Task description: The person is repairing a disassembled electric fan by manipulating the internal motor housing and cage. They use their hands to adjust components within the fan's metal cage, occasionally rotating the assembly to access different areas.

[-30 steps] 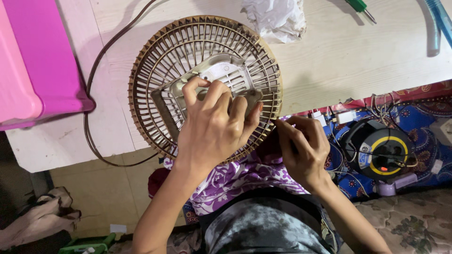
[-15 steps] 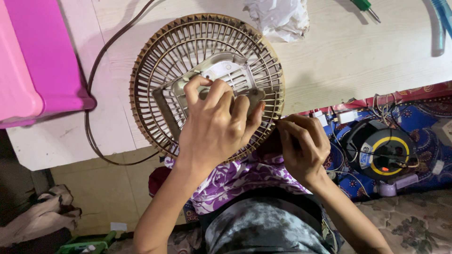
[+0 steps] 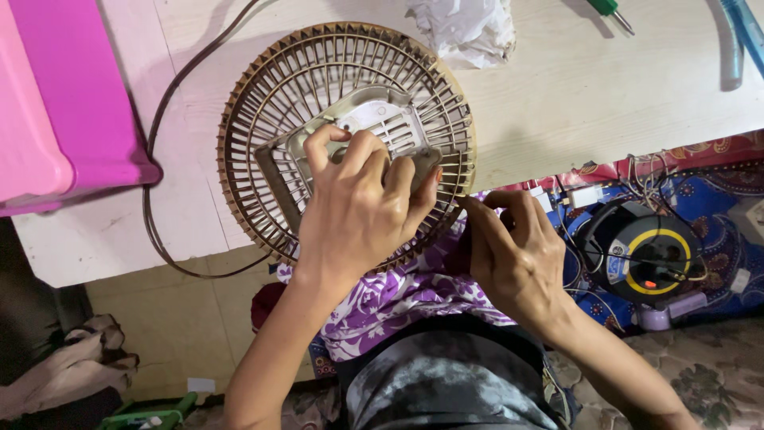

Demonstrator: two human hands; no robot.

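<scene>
A round beige fan grille [image 3: 270, 119] with a white motor housing [image 3: 374, 119] lies at the near edge of a pale wooden table [image 3: 605, 95], overhanging my lap. My left hand [image 3: 362, 211] is closed over the housing, pressing the fan down. My right hand [image 3: 513, 251] sits at the grille's lower right rim with the fingers pinched together against it; whatever they hold is hidden. A dark cord [image 3: 155, 151] loops from the fan across the table's left side.
A pink plastic bin [image 3: 64, 103] stands at the left. Crumpled white paper [image 3: 469, 28], a green-handled screwdriver [image 3: 609, 9] and a blue tool [image 3: 744, 32] lie at the far edge. A black and yellow cable reel [image 3: 637, 251] sits on the floor at the right.
Both hands stay on the fan. My right hand has shifted slightly up toward the grille rim.
</scene>
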